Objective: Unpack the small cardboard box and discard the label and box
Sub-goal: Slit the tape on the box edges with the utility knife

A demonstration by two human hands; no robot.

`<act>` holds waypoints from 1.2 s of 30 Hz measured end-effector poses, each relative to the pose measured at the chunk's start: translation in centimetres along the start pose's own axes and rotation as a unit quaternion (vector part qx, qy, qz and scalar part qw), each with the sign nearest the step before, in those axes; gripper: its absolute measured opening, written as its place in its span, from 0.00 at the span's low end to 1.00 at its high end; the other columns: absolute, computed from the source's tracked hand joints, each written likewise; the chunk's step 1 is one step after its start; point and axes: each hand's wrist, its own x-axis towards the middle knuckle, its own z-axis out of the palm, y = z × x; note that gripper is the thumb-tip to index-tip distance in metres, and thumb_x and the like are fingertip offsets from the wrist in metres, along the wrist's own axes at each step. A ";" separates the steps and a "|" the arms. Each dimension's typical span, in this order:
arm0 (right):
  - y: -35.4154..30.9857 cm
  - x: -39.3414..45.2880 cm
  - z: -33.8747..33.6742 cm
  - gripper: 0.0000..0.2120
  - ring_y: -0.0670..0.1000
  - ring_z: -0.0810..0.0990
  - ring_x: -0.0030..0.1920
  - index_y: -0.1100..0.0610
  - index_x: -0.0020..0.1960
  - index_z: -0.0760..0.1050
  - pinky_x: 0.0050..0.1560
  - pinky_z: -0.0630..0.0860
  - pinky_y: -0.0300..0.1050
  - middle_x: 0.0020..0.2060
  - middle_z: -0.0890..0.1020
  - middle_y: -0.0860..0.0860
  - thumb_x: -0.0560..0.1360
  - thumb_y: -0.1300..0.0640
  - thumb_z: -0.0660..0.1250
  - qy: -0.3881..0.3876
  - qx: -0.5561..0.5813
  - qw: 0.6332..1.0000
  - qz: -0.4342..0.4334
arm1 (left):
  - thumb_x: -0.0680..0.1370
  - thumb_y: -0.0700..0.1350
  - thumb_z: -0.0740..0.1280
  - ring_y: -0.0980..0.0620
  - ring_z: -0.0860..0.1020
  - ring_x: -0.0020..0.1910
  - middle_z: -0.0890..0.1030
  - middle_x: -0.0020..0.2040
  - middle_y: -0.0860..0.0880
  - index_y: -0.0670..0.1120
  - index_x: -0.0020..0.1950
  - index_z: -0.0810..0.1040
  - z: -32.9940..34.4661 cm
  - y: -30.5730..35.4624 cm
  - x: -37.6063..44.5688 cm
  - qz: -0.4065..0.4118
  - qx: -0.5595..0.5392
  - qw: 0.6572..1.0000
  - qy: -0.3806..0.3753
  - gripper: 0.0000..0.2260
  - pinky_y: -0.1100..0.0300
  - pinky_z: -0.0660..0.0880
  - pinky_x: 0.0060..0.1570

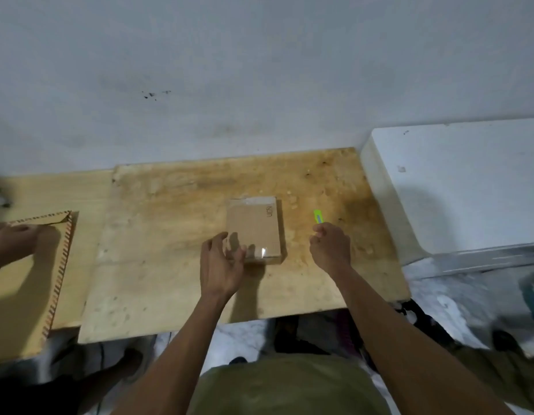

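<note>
A small cardboard box (254, 230) lay flat on the wooden table (170, 265). The left hand (221, 262) touched its near-left corner with relaxed fingers, while the right hand (330, 245) held a green utility knife (318, 217) just beside it.

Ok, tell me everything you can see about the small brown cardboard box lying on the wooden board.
The small brown cardboard box is flat and rectangular, lying closed on the worn wooden board. Clear glossy tape runs across its far edge and near edge, the near strip catching a glare. A small dark marking sits near its far right corner; it is too blurred to read. The left hand reaches its near left corner, fingers spread, apparently touching it. The right hand is beside it, apart.
</note>
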 end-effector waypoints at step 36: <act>1.4 8.9 1.8 0.09 0.53 0.79 0.47 0.58 0.54 0.77 0.47 0.74 0.42 0.45 0.80 0.52 0.73 0.62 0.69 -0.020 0.091 0.995 0.020 | 0.79 0.67 0.55 0.40 0.62 0.74 0.56 0.78 0.41 0.53 0.77 0.55 7.3 0.8 3.5 -0.025 0.201 0.979 0.012 0.31 0.38 0.66 0.67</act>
